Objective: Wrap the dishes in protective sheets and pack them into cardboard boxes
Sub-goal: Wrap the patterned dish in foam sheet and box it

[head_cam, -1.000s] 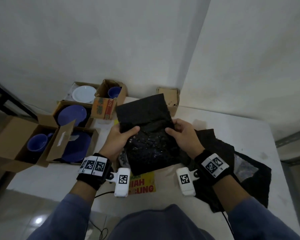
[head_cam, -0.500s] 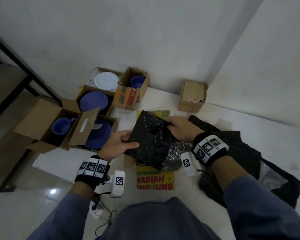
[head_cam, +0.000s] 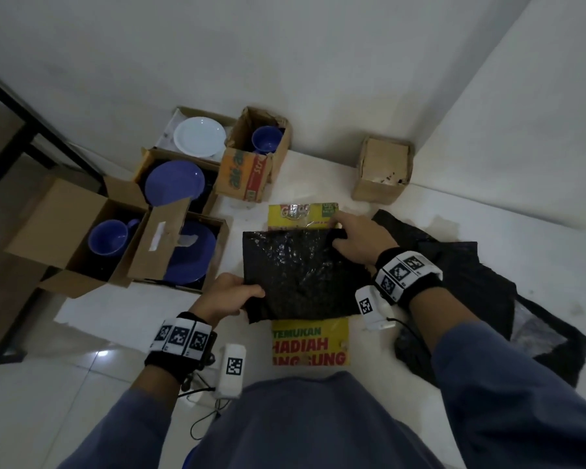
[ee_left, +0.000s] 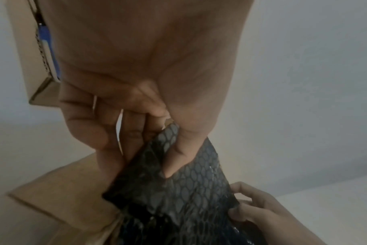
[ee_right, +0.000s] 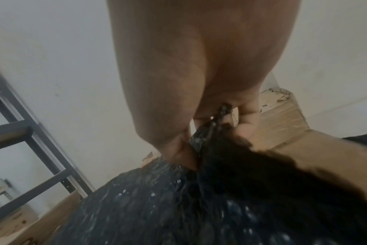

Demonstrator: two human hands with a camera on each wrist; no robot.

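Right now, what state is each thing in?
black bubble-wrap sheet: spread flat, pinched at two corners
left hand: pinching the sheet's near corner
right hand: pinching the far corner
blue mug box: open, mug unwrapped
white plate: unwrapped, in open box
small box: flaps shut

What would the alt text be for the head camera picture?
Two hands spread a black bubble-wrap sheet over a yellow printed box: the left hand grips its near corner, the right hand its far corner. Open cardboard boxes at left hold blue and white dishes.
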